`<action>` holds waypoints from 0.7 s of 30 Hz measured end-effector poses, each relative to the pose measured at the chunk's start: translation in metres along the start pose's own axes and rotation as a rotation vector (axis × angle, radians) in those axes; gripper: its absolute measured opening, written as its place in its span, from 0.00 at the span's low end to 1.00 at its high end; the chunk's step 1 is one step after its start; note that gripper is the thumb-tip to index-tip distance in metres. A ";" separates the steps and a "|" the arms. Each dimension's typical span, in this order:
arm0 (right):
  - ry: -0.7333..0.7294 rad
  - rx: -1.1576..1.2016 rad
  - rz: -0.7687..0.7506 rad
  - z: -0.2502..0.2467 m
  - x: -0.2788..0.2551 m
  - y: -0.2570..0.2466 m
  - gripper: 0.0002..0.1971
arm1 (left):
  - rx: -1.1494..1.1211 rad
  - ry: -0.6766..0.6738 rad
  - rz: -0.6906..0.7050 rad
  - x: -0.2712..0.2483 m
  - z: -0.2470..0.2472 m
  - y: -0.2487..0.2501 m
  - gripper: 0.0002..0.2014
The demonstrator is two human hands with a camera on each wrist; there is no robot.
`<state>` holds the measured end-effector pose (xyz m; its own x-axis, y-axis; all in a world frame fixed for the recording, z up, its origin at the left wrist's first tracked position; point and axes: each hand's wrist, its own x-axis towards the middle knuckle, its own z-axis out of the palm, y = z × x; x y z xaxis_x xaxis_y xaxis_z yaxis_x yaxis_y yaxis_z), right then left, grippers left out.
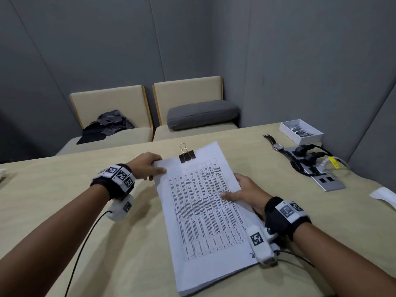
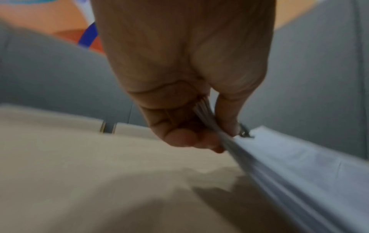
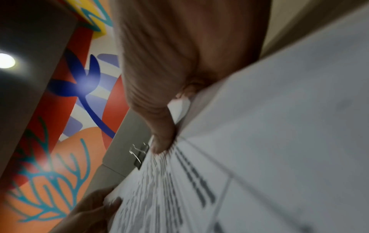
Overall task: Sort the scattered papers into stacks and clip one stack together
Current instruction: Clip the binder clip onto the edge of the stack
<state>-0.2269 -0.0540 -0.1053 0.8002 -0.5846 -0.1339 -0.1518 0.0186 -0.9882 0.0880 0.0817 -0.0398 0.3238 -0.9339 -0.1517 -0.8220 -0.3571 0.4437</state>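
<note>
Two hands are on one thick paper stack [image 1: 203, 202] that lies on the tan desk [image 1: 64, 189] right in front of me. It is the biggest thing here, with a printed table on its top sheet. I think the sheets are light and floppy, and smooth enough to slip apart, so I would hold them at the edges and keep the pile flat.

My left hand [image 1: 147, 166] is the far grip, and it pinches the far left corner between thumb and fingers [image 2: 191, 138]. My right hand [image 1: 246, 194] holds the right edge, thumb on top and fingers under the sheets.

Smaller still, a black binder clip [image 1: 186, 156] bites the far edge, just beside my left hand. I judge this stack is clipped already.

Off to the right are a white box [image 1: 300, 130] and a wristwatch [image 1: 277, 145].
</note>
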 end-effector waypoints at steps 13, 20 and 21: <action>0.402 -0.520 0.085 -0.090 0.039 -0.019 0.23 | -0.500 0.124 -0.097 0.053 0.031 0.038 0.23; 0.376 -0.911 0.148 -0.154 0.115 -0.028 0.09 | 0.468 -0.221 0.060 0.062 0.076 0.023 0.34; 0.356 -0.936 0.158 -0.155 0.123 -0.027 0.09 | 0.487 -0.244 0.039 0.060 0.078 0.021 0.34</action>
<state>-0.2144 -0.2526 -0.0837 0.5351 -0.8413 -0.0771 -0.7569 -0.4369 -0.4861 0.0535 0.0163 -0.1080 0.2187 -0.9031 -0.3695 -0.9718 -0.2358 0.0010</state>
